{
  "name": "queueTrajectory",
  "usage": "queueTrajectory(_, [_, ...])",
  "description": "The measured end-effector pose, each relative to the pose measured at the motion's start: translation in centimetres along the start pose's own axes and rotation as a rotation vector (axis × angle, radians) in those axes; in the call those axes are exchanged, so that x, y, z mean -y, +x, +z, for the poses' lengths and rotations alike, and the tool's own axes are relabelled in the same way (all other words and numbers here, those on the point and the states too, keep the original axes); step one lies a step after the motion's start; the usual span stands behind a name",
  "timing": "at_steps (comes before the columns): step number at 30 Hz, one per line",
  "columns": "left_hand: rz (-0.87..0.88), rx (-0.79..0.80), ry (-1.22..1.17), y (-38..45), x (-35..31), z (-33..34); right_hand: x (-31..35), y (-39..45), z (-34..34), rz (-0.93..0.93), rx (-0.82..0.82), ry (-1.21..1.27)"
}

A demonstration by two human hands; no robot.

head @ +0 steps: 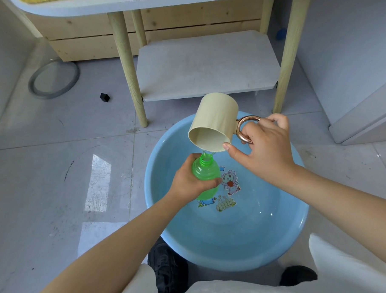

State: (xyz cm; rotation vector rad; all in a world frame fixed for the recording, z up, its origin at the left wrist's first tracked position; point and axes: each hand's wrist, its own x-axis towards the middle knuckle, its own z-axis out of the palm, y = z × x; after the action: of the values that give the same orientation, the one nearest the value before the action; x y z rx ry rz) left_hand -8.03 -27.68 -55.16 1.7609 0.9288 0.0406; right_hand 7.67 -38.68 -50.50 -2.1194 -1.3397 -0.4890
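tiled floor: blue basin beneath green bottle and cup, table behind

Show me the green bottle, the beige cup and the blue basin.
green bottle (205, 171), head view, on its shoulder below the neck.
beige cup (217, 114), head view, on its outer side wall.
blue basin (236, 255), head view, on its near outer wall.

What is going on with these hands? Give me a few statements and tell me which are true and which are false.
The left hand grips a green bottle. True.
The right hand holds a glass jug. False: it holds a cream cup by its ring handle.
The cup is tipped, and water runs toward the bottle's open neck. True.
The bottle hangs over a red bucket. False: a blue basin lies below it.
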Motion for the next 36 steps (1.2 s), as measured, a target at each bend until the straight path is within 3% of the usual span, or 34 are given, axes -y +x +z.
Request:
queueTrajectory(30, [0.013, 0.009, -0.057, 0.02, 0.32, 0.04, -0.42, -0.06, 0.37, -0.22, -0.088, -0.105])
queueTrajectory(33, [0.016, 0.009, -0.056, -0.01, 0.22, 0.04, -0.35, -0.1, 0.3, -0.194, -0.074, -0.096])
queueTrajectory(36, [0.018, 0.005, -0.043, -0.07, 0.18, -0.04, 0.02, -0.19, 0.47, -0.048, -0.022, -0.033])
